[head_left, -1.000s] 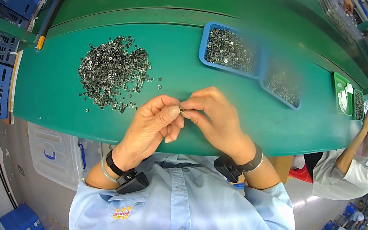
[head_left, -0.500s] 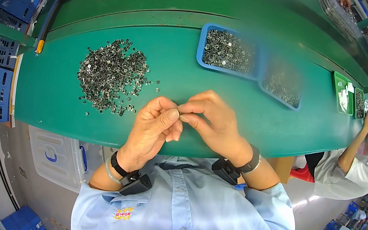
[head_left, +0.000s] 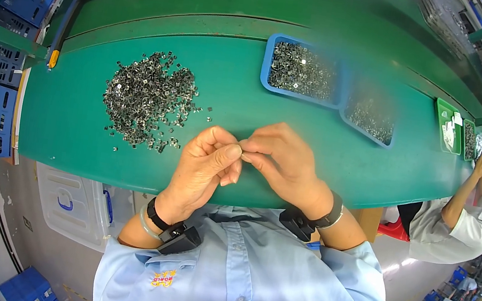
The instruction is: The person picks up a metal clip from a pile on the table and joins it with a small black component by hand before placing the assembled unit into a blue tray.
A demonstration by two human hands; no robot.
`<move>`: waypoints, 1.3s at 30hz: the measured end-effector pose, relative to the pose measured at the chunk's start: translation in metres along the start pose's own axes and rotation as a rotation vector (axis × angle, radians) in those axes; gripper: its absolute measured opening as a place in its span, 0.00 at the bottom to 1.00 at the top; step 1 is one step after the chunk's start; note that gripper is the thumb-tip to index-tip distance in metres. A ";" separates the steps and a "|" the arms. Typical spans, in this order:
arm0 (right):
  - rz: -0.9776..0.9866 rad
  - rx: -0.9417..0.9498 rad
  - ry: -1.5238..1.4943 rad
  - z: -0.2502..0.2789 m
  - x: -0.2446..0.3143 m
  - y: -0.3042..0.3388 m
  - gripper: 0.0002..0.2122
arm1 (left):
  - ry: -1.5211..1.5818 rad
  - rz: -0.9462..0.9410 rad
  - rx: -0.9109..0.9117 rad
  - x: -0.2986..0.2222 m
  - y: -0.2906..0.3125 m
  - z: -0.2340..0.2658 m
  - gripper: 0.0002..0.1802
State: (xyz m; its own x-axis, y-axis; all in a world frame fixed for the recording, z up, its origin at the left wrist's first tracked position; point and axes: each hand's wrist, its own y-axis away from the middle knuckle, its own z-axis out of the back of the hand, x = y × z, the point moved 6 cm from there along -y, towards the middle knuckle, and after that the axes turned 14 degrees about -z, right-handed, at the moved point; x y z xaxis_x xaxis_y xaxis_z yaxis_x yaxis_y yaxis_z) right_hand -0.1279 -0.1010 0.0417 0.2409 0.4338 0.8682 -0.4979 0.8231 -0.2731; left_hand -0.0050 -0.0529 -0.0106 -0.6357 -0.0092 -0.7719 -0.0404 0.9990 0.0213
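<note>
My left hand (head_left: 207, 161) and my right hand (head_left: 282, 160) meet fingertip to fingertip above the near part of the green table. Thumb and forefinger of each are pinched together. Whatever sits between them is tiny and mostly covered by the fingertips. Left of my hands lies a loose pile of small dark and silvery square metal parts (head_left: 146, 99), with a few strays at its edges. Beyond my right hand a blue tray (head_left: 265, 70) holds many similar parts. A second blue tray (head_left: 368, 135) with smaller-looking pieces adjoins it, partly blurred.
The green table (head_left: 227, 98) has a raised ledge along its far side. At the far right stand a green tray (head_left: 444, 128) with white pieces and a co-worker (head_left: 456, 214) at the same table. A clear lidded bin (head_left: 73, 206) is below the left front edge.
Both hands stay pinched together, with only slight finger movement. The pile and trays shift a little in the picture as the view moves slightly.
</note>
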 end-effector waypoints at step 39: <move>0.037 0.043 -0.033 -0.006 0.011 -0.010 0.07 | 0.130 0.095 -0.002 -0.011 0.003 -0.003 0.09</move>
State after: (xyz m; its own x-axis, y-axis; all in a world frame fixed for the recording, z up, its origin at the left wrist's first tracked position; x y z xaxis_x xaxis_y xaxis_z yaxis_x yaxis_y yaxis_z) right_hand -0.1157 -0.1023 0.0511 0.1945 0.4512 0.8710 -0.5416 0.7897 -0.2881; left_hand -0.0007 -0.0497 0.0003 -0.7309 0.0796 -0.6778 0.0230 0.9955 0.0921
